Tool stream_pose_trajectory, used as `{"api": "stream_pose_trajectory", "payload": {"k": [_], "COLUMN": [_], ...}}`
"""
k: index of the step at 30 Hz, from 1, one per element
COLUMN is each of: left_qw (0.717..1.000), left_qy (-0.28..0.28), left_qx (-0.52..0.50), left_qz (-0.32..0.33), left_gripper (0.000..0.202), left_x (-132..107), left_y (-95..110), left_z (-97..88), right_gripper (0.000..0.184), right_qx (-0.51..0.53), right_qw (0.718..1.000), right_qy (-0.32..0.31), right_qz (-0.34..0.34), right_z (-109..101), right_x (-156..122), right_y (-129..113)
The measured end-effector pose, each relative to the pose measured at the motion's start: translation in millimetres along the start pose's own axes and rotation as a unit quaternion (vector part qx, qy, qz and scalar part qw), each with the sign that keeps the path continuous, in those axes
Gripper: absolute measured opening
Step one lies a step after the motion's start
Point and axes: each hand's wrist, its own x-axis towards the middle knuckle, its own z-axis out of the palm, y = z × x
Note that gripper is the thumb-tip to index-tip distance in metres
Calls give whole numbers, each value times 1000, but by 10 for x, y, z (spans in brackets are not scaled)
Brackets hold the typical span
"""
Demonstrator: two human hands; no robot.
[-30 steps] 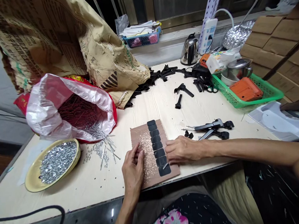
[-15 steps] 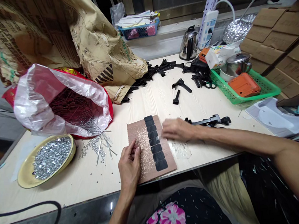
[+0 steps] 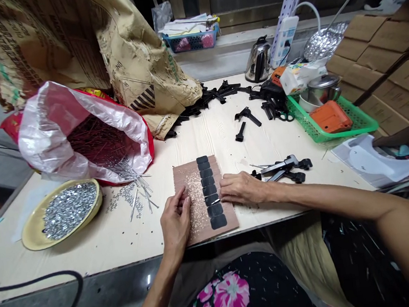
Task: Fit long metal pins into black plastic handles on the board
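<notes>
A brown wooden board (image 3: 198, 212) lies at the table's front edge, strewn with pale specks. Along it runs a row of black rounded pads (image 3: 210, 190). My left hand (image 3: 175, 220) rests at the board's left side, fingers loosely bent, thumb and forefinger slightly apart, with nothing visible between them. From the other side my right hand (image 3: 242, 187) reaches over the board's right edge, its fingers pinched on a small silver metal piece (image 3: 215, 201). The piece's tip lies over one of the lower pads; its other end is hidden by the fingers.
Left stand a yellow bowl (image 3: 97, 207) of small metal parts and an open bag (image 3: 42, 121) of long metal pins, some spilled. Black and grey clamp-like parts (image 3: 288, 164) lie right of my right hand. Behind are a kettle (image 3: 258, 61) and green basket (image 3: 363, 126).
My right hand has moved down and slightly left, and a silver piece now shows at its fingertips over a pad. My left hand stays at the board's left side.
</notes>
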Motion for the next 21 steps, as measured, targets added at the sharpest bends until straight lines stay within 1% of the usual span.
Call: {"api": "stream_pose_trajectory", "payload": {"k": [2,4,6,8,10,12,15,16,18,20,21], "left_qw": [1000,1000,1000,1000,1000,1000,1000,1000,1000,999,999], "left_qy": [0,0,-1,-1,1,6,14,15,15,12,8], "left_qx": [0,1,4,4,2,-4,-15,-18,-21,-25,-27], "left_qz": [3,6,7,6,1,-3,-7,-8,-13,-20,-24], "left_gripper": [40,40,40,41,42,43,44,44,46,47,47], "left_x": [-6,-8,-2,14,34,46,48,46,43,46,51], "left_y": [-4,-13,-29,-49,-68,-83,-117,-134,-178,-221,-239], "left_z": [-9,-22,-33,-34,-30,-28,-36,-39,-45,-45,-44], "right_gripper": [31,31,30,28,27,24,19,18,14,10,11], "right_qx": [-6,-14,-12,-2,6,13,6,-10,-51,-84,-91], "right_qw": [1000,1000,999,998,999,997,986,980,966,951,946], "right_qy": [5,2,-17,-39,-36,-6,33,32,3,-33,-44], "right_qz": [0,-19,-45,-42,5,70,165,197,254,295,309], "right_z": [-4,-25,-50,-67,-84,-128,-299,-385,-577,-755,-825], "right_x": [-15,-38,-69,-99,-119,-134,-194,-233,-329,-415,-437], "right_y": [-58,-139,-214,-238,-189,-88,76,123,212,318,387]}}
